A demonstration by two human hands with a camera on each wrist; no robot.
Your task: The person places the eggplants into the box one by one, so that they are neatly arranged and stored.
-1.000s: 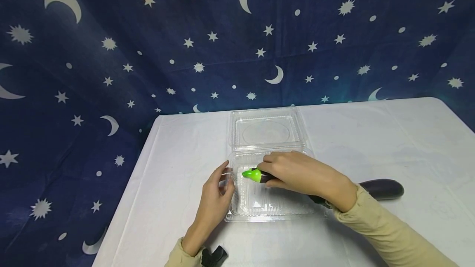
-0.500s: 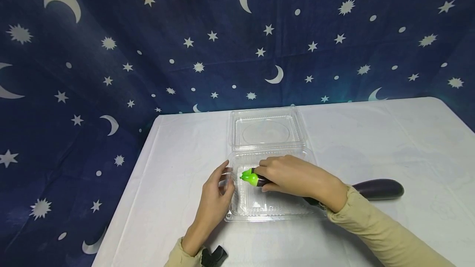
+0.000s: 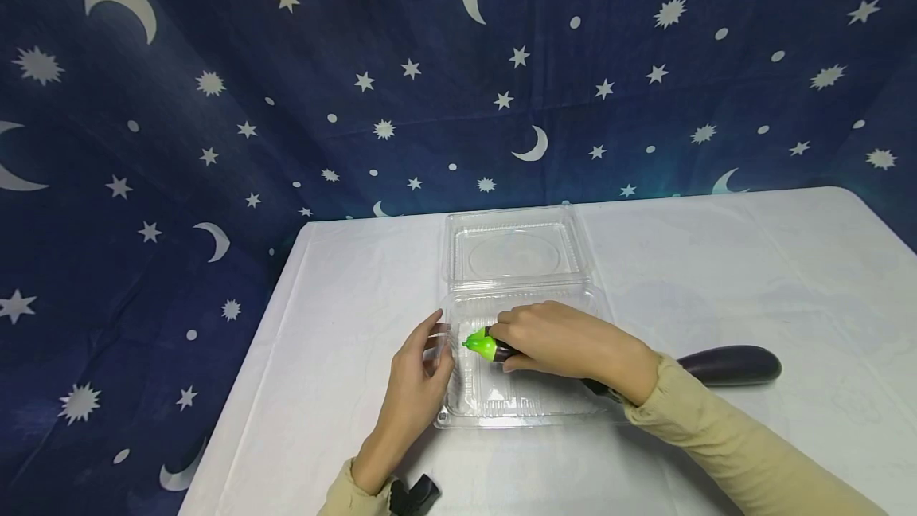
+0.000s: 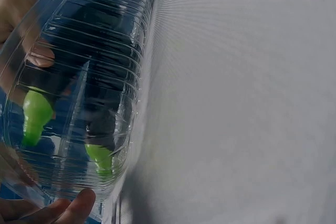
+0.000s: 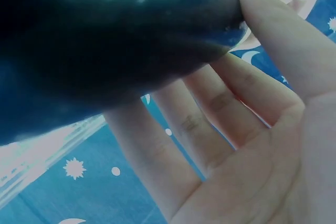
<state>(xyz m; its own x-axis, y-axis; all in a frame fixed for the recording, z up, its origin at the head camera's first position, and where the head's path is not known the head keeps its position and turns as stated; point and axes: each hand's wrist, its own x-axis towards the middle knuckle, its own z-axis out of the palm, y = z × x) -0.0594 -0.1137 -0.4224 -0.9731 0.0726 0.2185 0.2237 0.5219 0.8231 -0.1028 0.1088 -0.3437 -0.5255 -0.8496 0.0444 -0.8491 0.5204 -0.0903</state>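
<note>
An open clear plastic clamshell box [image 3: 501, 425] lies on the white-covered table in the head view, lid [image 3: 513, 217] folded back. Above or in its base, my right hand [image 3: 566, 341] grips a dark purple eggplant; its green cap [image 3: 480, 344] points left, and most of its body is hidden under the hand. The right wrist view shows the eggplant [image 5: 121, 40] large and close, thumb on one side, fingers on the other. My left hand [image 3: 411, 388] rests with relaxed fingers against the box's left side. Through the wall, the left wrist view shows the cap [image 4: 38, 114] and a second green patch, perhaps a reflection.
Another dark eggplant [image 3: 738, 365] lies right of the box, partly behind my right forearm. White cloth covers the table [image 3: 788, 277]. Behind it hangs a dark blue curtain [image 3: 430, 118] with moons and stars. A black wrist mount [image 3: 415, 494] sits by the left sleeve.
My right hand has shifted slightly left and toward me with the eggplant, whose green cap has turned a little. The left hand and the box have stayed put.
</note>
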